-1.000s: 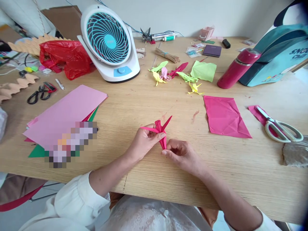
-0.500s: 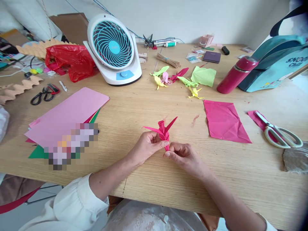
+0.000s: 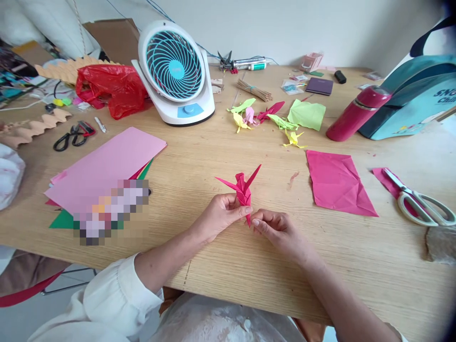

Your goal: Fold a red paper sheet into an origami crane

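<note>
A folded pink-red paper bird [image 3: 243, 191] is pinched between the thumb and fingers of my left hand [image 3: 223, 216], just above the table near its front edge. Its pointed parts spread up and to the sides, and one narrow tip points down. Beside that lower tip is my right hand [image 3: 276, 230], thumb and forefinger pressed together; whether they touch the tip is too small to tell. A creased pink-red sheet [image 3: 338, 183] lies on the right. Several folded figures, among them a yellow one [image 3: 293, 138], lie farther back.
Pink sheets [image 3: 110, 166] are stacked on the left, below a white fan [image 3: 195, 111]. Scissors [image 3: 420, 202] lie at the right, with a red bottle [image 3: 356, 116] and a teal bag [image 3: 399, 109] behind. Pliers [image 3: 74, 135] and a red plastic bag [image 3: 114, 90] are at left.
My right hand has shifted slightly right, off the bird's lower part, and the narrow tip now shows. The whole view has moved a little, so the table's things appear farther right.
</note>
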`<state>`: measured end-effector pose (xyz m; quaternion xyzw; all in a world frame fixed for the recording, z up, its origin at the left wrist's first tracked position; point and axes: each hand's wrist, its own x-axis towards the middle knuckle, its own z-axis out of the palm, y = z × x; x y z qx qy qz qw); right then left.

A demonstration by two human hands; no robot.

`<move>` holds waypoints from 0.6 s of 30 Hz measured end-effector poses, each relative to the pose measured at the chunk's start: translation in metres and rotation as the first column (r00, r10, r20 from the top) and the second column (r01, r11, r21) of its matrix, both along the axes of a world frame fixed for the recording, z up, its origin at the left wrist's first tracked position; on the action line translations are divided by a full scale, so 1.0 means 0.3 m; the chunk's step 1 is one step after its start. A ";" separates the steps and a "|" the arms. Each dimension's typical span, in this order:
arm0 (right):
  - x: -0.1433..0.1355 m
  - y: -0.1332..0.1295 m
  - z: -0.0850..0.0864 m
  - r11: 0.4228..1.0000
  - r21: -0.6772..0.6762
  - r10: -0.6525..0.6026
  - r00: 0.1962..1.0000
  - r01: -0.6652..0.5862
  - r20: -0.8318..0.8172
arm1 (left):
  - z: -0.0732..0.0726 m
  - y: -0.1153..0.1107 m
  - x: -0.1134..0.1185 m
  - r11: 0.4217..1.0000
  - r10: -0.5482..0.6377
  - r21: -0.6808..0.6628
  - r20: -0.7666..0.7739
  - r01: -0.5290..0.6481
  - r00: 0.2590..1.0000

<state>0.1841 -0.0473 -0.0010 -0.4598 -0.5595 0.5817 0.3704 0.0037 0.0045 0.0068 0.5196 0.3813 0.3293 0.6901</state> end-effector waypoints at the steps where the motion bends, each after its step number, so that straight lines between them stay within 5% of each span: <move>1: 0.000 0.000 -0.003 1.000 -0.019 -0.005 1.000 0.005 -0.020 | -0.001 -0.001 0.000 1.000 0.002 0.011 -0.005 -0.002 1.000; 7: -0.011 -0.004 -0.009 0.997 -0.072 -0.030 0.998 0.026 -0.059 | -0.020 -0.007 0.005 0.993 0.051 0.114 -0.070 -0.042 0.996; 18: -0.026 -0.006 -0.019 0.996 -0.049 -0.075 0.997 0.075 -0.005 | -0.034 -0.012 0.006 0.996 0.002 0.093 -0.109 0.008 0.994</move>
